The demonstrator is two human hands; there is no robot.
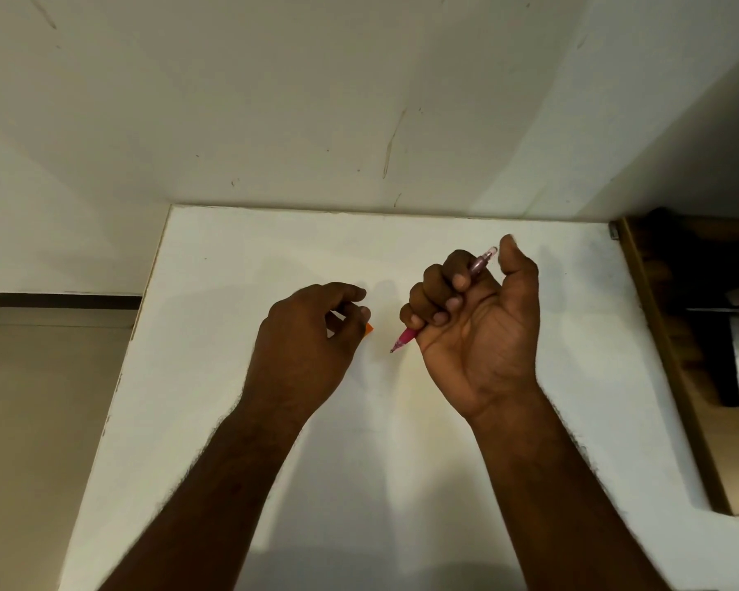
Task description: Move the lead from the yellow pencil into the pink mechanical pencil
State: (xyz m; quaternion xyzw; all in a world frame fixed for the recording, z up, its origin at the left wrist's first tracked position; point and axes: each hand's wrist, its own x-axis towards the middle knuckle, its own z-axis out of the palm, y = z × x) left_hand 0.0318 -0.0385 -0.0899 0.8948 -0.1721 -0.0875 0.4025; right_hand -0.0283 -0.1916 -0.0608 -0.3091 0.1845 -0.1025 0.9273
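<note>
My right hand [474, 330], palm up, is closed around the pink mechanical pencil [406, 337]. Its tip points down-left toward my left hand, and its clear cap end sticks out beside my thumb. My left hand [308, 334], back up, has its fingers curled over a small orange-yellow piece [369, 329], of which only one end shows at the fingertips. The rest of that piece is hidden under the fingers, and I see no loose lead. The two hands hover a short gap apart over the white table [359, 484].
The white table butts against a pale wall [316, 100] at the back. Its left edge drops to a beige floor [39, 420]. On the right stands a dark wooden frame [666, 356] with a metal part behind it.
</note>
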